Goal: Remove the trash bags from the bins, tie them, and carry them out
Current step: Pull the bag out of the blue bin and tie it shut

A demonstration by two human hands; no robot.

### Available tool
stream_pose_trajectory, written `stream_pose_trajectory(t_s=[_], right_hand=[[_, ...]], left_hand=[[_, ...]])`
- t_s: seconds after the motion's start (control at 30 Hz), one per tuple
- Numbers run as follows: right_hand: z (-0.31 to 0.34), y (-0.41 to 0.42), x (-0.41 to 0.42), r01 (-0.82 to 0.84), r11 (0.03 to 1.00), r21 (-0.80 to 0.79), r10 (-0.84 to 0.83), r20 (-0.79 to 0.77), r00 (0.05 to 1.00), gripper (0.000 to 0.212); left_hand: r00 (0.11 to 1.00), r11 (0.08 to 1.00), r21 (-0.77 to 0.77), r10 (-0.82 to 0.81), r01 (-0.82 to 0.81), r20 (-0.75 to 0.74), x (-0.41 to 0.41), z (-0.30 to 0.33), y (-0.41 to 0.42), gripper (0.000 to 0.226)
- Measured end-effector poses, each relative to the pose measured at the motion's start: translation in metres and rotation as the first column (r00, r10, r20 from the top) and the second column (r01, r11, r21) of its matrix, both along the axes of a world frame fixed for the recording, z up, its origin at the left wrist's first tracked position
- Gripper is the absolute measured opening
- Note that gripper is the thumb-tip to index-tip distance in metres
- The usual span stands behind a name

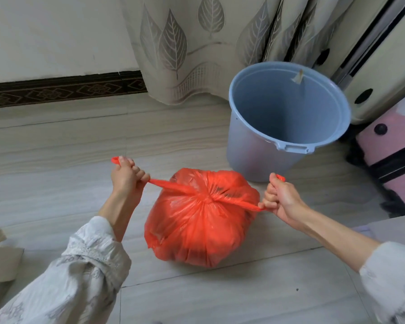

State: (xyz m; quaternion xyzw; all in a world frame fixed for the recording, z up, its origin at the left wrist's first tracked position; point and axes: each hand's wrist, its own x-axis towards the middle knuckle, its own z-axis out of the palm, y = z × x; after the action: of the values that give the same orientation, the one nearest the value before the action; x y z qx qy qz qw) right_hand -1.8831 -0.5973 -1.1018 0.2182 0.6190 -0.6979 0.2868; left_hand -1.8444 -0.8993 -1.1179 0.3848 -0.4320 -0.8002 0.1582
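Observation:
A full orange-red trash bag [197,225] sits on the tiled floor in the middle of the view. Its top is gathered into a knot at the centre, with two twisted handle strips stretched out sideways. My left hand [126,178] is fisted around the left strip, pulled up and to the left. My right hand [279,197] is fisted around the right strip, pulled to the right. Behind the bag, to the right, stands a light blue plastic bin [250,146], with nothing inside except a scrap of tape on its far rim.
A leaf-patterned curtain [185,54] hangs behind the bin against a white wall with a dark skirting board [63,90]. A pink and black object [393,164] lies at the right. Cardboard [0,260] lies at the left edge.

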Motion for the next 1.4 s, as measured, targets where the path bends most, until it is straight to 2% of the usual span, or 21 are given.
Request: stream_pose_trajectory(t_s=[0.1,0.2,0.27,0.33,0.4,0.43,0.5,0.53,0.57,0.6,0.63,0.67,0.7,0.77,0.83,0.9,0.97,1.1,1.2,1.27,1.4], right_hand=[[0.002,-0.002,-0.003,0.164,0.987,0.005,-0.163,0.103,0.981,0.054],[0.002,-0.005,0.003,0.079,0.992,0.102,-0.099,0.209,0.973,0.061],[0.000,-0.011,0.011,0.124,0.992,0.002,-0.119,0.275,0.954,0.058],[0.000,-0.019,0.017,0.274,0.948,-0.163,-0.221,0.284,0.933,0.045],[0.004,-0.027,0.021,0.336,0.892,-0.304,-0.267,0.247,0.932,0.024],[0.006,-0.031,0.024,0.323,0.876,-0.360,-0.260,0.213,0.942,0.012],[0.011,-0.040,0.031,0.187,0.896,-0.403,-0.163,0.093,0.982,0.004],[0.009,-0.044,0.034,0.068,0.938,-0.339,-0.077,-0.015,0.997,0.011],[0.006,-0.048,0.037,-0.067,0.984,-0.167,0.039,-0.165,0.985,0.019],[0.002,-0.050,0.038,-0.165,0.981,0.106,0.191,-0.330,0.924,0.025],[-0.001,-0.053,0.039,-0.190,0.922,0.338,0.338,-0.459,0.822,0.025],[-0.004,-0.056,0.039,-0.167,0.869,0.465,0.429,-0.543,0.722,0.022],[-0.002,-0.060,0.038,-0.149,0.855,0.497,0.462,-0.599,0.654,0.021],[0.006,-0.069,0.041,-0.184,0.888,0.421,0.437,-0.647,0.625,0.032],[0.015,-0.077,0.045,-0.303,0.919,0.253,0.394,-0.602,0.695,0.044],[0.022,-0.083,0.052,-0.416,0.899,0.140,0.418,-0.556,0.718,0.051],[0.023,-0.088,0.060,-0.491,0.861,0.134,0.477,-0.548,0.687,0.056],[0.024,-0.084,0.064,-0.524,0.838,0.150,0.520,-0.509,0.686,0.068],[0.025,-0.080,0.065,-0.549,0.821,0.158,0.551,-0.476,0.686,0.054],[0.021,-0.080,0.067,-0.562,0.804,0.192,0.581,-0.455,0.675,0.064],[0.019,-0.079,0.061,-0.536,0.795,0.285,0.604,-0.448,0.659,0.063]], left_hand=[[0.989,0.996,0.083,-0.007,0.020,-0.150,-0.012,0.019,0.007,0.040],[0.991,0.992,0.088,-0.081,0.091,-0.109,-0.017,0.031,0.026,0.040],[0.986,0.984,0.060,-0.165,0.167,-0.034,-0.015,0.029,0.038,0.046],[0.979,0.978,0.065,-0.201,0.200,0.009,-0.009,0.024,0.046,0.048],[0.972,0.968,0.083,-0.236,0.235,-0.001,-0.001,0.017,0.054,0.030],[0.963,0.959,0.084,-0.270,0.270,-0.011,0.002,0.014,0.059,0.018],[0.951,0.951,0.041,-0.308,0.307,0.016,0.005,0.007,0.071,0.025],[0.955,0.955,0.032,-0.297,0.296,0.016,0.005,0.006,0.075,0.029],[0.962,0.961,0.047,-0.274,0.274,0.006,0.003,0.007,0.079,0.033],[0.967,0.965,0.050,-0.256,0.257,-0.011,0.002,0.006,0.080,0.036],[0.972,0.970,0.065,-0.231,0.233,-0.030,0.000,0.008,0.081,0.038],[0.977,0.975,0.072,-0.210,0.212,-0.039,-0.001,0.009,0.081,0.040],[0.980,0.978,0.076,-0.193,0.196,-0.038,-0.001,0.011,0.082,0.041],[0.987,0.983,0.083,-0.163,0.163,-0.007,-0.001,0.010,0.080,0.041],[0.993,0.994,0.056,-0.100,0.097,0.059,-0.001,0.007,0.073,0.041],[0.987,1.000,-0.022,0.004,-0.001,0.164,-0.002,0.000,0.058,0.041],[0.966,0.993,-0.096,0.096,-0.075,0.239,-0.002,-0.005,0.045,0.042],[0.962,0.989,-0.009,0.146,-0.148,0.230,-0.005,0.004,0.037,0.044],[0.958,0.990,-0.040,0.138,-0.132,0.253,-0.002,0.003,0.032,0.046],[0.967,0.995,-0.059,0.086,-0.074,0.241,0.004,-0.003,0.030,0.044],[0.989,0.985,0.099,-0.148,0.145,0.029,0.014,-0.010,0.030,0.040]])
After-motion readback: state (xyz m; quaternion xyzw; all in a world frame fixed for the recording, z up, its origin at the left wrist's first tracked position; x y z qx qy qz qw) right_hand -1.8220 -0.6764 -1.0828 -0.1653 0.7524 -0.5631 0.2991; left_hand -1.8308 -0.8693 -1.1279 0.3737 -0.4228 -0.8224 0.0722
